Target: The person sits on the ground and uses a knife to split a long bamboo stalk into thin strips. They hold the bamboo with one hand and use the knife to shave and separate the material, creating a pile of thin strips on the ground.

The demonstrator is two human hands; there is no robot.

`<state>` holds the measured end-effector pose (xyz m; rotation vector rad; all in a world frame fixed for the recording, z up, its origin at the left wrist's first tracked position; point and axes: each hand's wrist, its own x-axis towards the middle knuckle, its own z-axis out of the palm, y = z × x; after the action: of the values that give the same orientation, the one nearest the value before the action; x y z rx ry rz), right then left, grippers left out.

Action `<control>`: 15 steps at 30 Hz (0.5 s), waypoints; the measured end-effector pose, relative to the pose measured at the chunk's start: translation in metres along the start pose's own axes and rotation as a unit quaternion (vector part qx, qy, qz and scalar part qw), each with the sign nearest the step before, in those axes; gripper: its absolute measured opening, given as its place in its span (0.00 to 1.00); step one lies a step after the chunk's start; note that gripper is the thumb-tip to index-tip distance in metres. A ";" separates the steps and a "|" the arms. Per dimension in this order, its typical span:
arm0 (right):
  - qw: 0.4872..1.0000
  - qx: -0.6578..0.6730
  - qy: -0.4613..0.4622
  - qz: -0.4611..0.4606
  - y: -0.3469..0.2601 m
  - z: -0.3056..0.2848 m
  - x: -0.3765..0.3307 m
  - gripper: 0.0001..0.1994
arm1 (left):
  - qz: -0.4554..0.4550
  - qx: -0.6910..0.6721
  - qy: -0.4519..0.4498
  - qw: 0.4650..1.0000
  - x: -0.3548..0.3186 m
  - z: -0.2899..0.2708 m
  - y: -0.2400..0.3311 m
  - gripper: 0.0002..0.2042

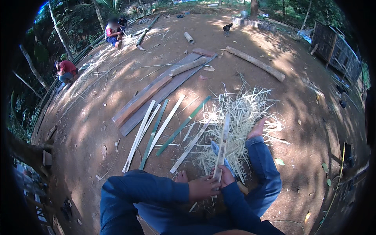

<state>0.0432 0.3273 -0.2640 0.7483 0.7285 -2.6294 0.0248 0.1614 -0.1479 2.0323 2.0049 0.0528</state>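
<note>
— Where a grip can be seen, what is held?
— Left hand (204, 188): fingers curled round the near end of one pale bamboo strip (222, 150). Right hand (225, 176): grasping the same strip, slightly farther along.
— Strip's location?
— Pointing outward from both hands, seen against one heap of pale shavings (244, 121). Alongside, partly hidden: one bluish length (214, 147), perhaps a blade.

The left grip (203, 188) and right grip (226, 176) meet, both curled, left arm (150, 188) sharply bent.
</note>
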 end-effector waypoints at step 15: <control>0.733 -0.582 0.312 -0.162 -0.013 -0.194 0.042 0.18 | -0.133 -0.086 0.465 0.871 -0.006 -0.149 -0.067 0.15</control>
<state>0.0815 0.4375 -0.4246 1.0620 2.4909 -1.4385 -0.0739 0.1810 -0.0194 1.7250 2.6311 1.3260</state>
